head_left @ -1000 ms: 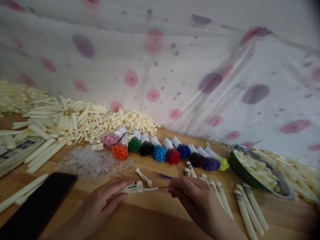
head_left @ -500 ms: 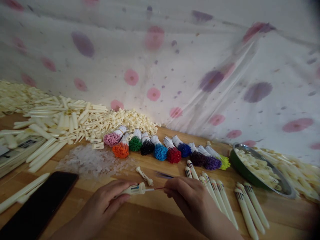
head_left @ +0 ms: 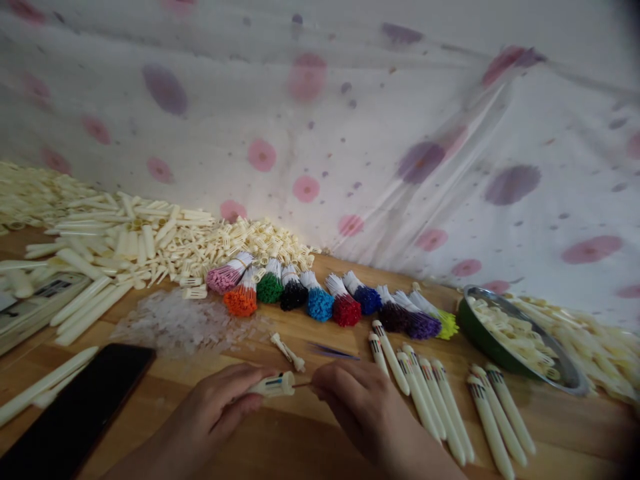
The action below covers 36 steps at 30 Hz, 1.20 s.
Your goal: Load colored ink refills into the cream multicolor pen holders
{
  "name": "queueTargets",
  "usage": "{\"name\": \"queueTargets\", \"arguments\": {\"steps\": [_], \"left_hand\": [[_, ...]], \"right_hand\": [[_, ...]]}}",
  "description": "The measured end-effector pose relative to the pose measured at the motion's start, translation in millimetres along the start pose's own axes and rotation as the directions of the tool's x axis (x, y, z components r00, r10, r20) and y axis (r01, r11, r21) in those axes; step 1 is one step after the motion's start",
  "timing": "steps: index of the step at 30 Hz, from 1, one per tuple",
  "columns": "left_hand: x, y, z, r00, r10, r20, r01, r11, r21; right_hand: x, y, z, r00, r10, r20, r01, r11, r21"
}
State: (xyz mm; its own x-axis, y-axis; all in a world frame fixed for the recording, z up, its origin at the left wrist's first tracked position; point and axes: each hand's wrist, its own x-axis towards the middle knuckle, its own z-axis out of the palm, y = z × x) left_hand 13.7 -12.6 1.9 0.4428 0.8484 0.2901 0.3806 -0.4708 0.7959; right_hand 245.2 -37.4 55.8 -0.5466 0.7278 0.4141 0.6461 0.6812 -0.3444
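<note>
My left hand (head_left: pixel 215 410) is closed around a cream pen barrel (head_left: pixel 274 385) that lies level and points right. A thin red refill (head_left: pixel 302 384) sticks out of the barrel's open end, and my right hand (head_left: pixel 357 407) pinches it, close against the barrel. Only a short stub of the refill shows. A loose purple refill (head_left: pixel 333 351) lies on the wooden table (head_left: pixel 320 427) just behind my right hand. A small cream plastic part (head_left: pixel 289 353) lies beside it.
Bundles of coloured refills (head_left: pixel 320 303) stand in a row behind the hands. Several assembled cream pens (head_left: pixel 440 407) lie to the right. A green bowl (head_left: pixel 500 340) holds cream parts. Heaps of cream parts (head_left: pixel 150 240) and clear bits (head_left: pixel 175 327) lie left. A black phone (head_left: pixel 75 413) lies at front left.
My right hand has moved left toward the barrel, pushing the red refill in; much less of it shows now. The left hand has held still.
</note>
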Motion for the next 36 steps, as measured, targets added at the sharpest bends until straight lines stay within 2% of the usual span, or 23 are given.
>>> {"name": "queueTargets", "arguments": {"steps": [6,10,12,14,16,17,19,24,28,30,32,34,36], "left_hand": [[3,6,-1.8,0.998,0.045,0.041,-0.045,0.999,0.005],[2,4,-1.8,0.999,0.033,0.004,-0.033,0.999,-0.009],[1,2,-2.0,0.999,0.04,-0.012,-0.04,0.999,0.003],[0,0,-3.4,0.998,0.057,-0.031,-0.056,0.998,0.04],[1,-1,-5.7,0.996,0.091,-0.025,-0.088,0.992,0.088],[1,-2,-7.0,0.994,0.11,-0.017,-0.108,0.988,0.111],[2,-3,-9.1,0.989,0.147,-0.007,-0.144,0.978,0.149],[3,-5,-12.7,0.966,0.258,-0.031,-0.245,0.945,0.218],[3,-6,-15.1,0.939,0.34,-0.057,-0.31,0.904,0.293],[3,-7,-16.6,0.929,0.359,-0.085,-0.315,0.891,0.328],[2,-8,-18.6,0.931,0.353,-0.087,-0.303,0.885,0.352],[2,-8,-20.7,0.941,0.331,-0.074,-0.284,0.886,0.366],[2,-8,-22.2,0.953,0.298,-0.055,-0.259,0.895,0.364]], "right_hand": [[5,-5,20,0.999,0.031,-0.027,-0.027,0.988,0.149],[1,-2,21,0.996,0.078,-0.037,-0.068,0.972,0.225],[-1,7,18,0.989,0.139,-0.042,-0.124,0.958,0.259],[-1,21,15,0.967,0.253,0.008,-0.249,0.947,0.202],[-1,38,15,0.918,0.388,0.079,-0.39,0.921,0.004],[-1,48,16,0.888,0.449,0.098,-0.438,0.891,-0.118],[-2,64,21,0.858,0.504,0.099,-0.476,0.853,-0.212],[-8,90,35,0.831,0.549,0.089,-0.518,0.823,-0.233],[-10,90,27,0.819,0.57,0.073,-0.552,0.815,-0.174],[-9,82,16,0.827,0.558,0.073,-0.548,0.828,-0.121],[-8,67,4,0.862,0.504,0.059,-0.501,0.864,-0.051],[-6,50,-6,0.935,0.354,0.001,-0.353,0.935,0.035],[-4,34,-12,0.986,0.159,-0.051,-0.157,0.987,0.047]]}}
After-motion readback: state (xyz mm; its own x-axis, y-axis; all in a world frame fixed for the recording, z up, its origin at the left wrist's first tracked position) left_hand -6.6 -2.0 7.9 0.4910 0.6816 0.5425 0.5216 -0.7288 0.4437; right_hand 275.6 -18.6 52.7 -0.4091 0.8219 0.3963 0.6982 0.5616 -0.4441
